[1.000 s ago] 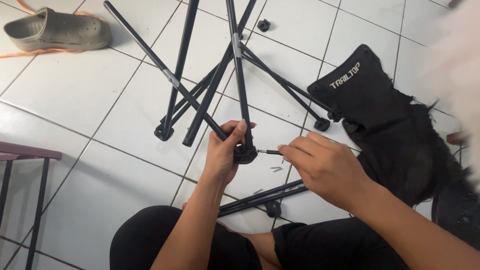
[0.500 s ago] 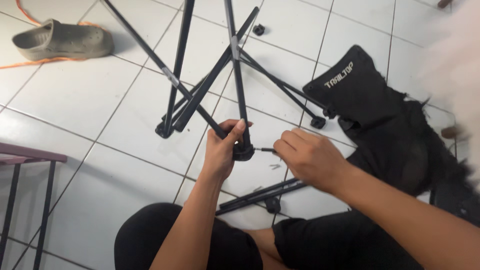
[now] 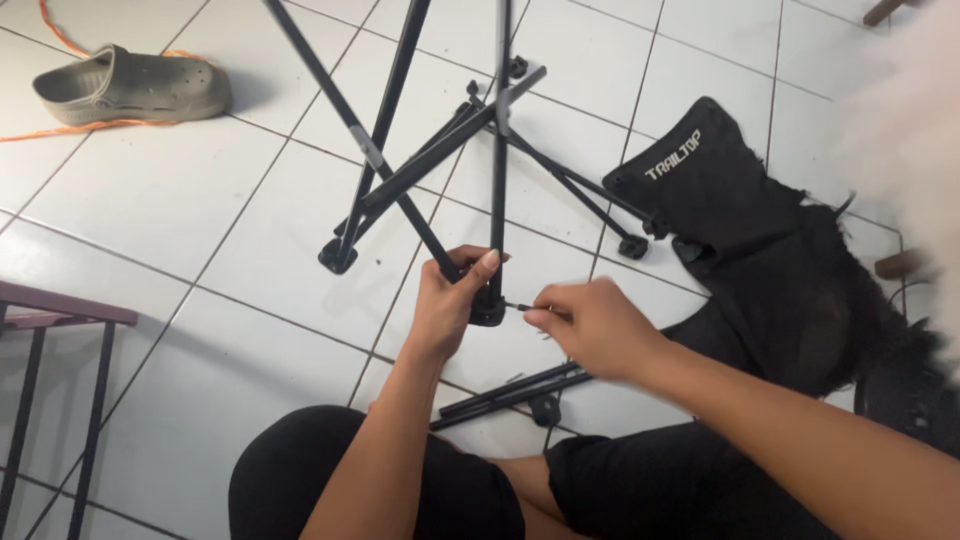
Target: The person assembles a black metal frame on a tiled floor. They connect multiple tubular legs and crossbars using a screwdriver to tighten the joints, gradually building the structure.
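Since the earlier frames both hands have slid a little toward the middle of the view, and the grey shoe (image 3: 130, 87) now sits closer to the upper left corner of the floor; the grip on the frame looks unchanged.

Reaching up from the lap, the left hand (image 3: 452, 300) has its forearm nearly straight and its fingers curled shut around the lower end of a black pole of the folding chair frame (image 3: 420, 160), the thumb raised against the upright pole. Directly under that hand is the black plastic hub (image 3: 487, 308) where the poles meet, just above the white tiled floor (image 3: 180, 200).

Coming in from the lower right with the wrist bent inward, the right hand (image 3: 590, 325) has its fingertips pinched on a thin dark pin or cord end (image 3: 520, 307) that sticks out sideways from the hub. Both hands are just beside each other, with the hub between them.

Loose black pole sections (image 3: 510, 390) lie on the floor just below the hands, near the knees. A black fabric seat (image 3: 740, 220) lies crumpled to the right, well apart from the left hand.
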